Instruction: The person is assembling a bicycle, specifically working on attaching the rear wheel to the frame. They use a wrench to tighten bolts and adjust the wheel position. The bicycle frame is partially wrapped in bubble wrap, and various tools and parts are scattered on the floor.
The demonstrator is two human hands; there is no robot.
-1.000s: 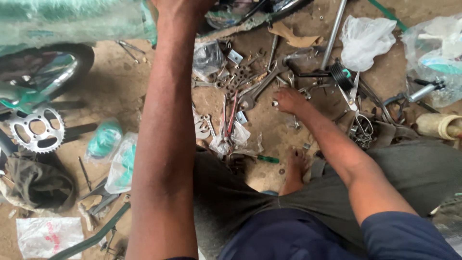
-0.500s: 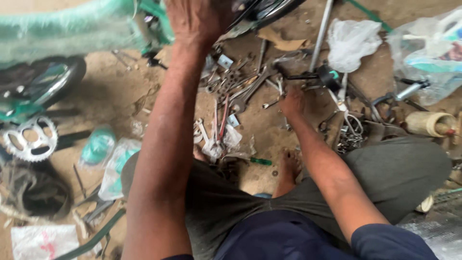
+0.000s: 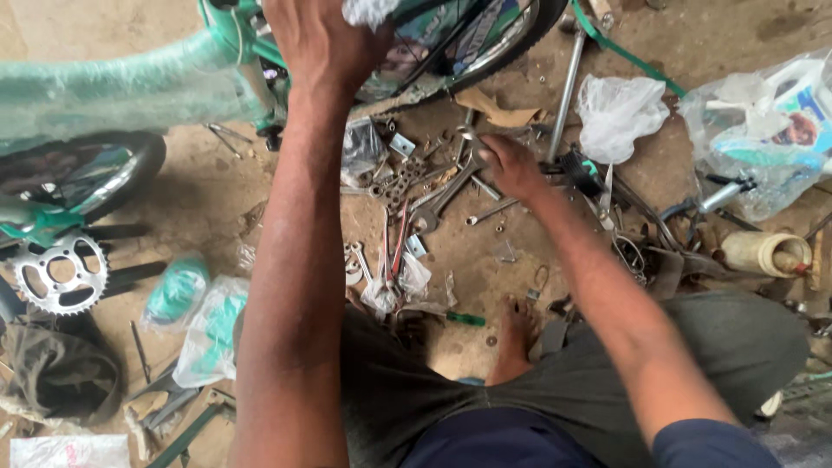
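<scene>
The left hand [image 3: 325, 39] is raised far up against the green bike frame [image 3: 113, 87], fingers closed on a white cloth [image 3: 371, 10] at the top edge of the view. The right hand [image 3: 510, 165] is down on the dirt floor [image 3: 208, 191], curled over the end of a spanner [image 3: 446, 195] in a scatter of loose parts; whether it grips the spanner or only rests on it I cannot tell. Just left of that lie nuts [image 3: 399, 184], a red-handled tool [image 3: 399, 251] and small clear bags [image 3: 394, 290]. A wheel [image 3: 485, 43] stands behind the hands, a metal tube [image 3: 565, 91] running down beside it. Right of the right hand lies a crumpled white bag [image 3: 620, 113], and farther right a clear bag [image 3: 763, 130] holding a blue and white package. A cream cylinder [image 3: 763, 251] lies at the right edge. At the left, a chainring [image 3: 61, 270] sits below a second tyre [image 3: 104, 178], with teal-filled bags [image 3: 178, 290] near it. A bare foot [image 3: 516, 334] rests between the knees.
</scene>
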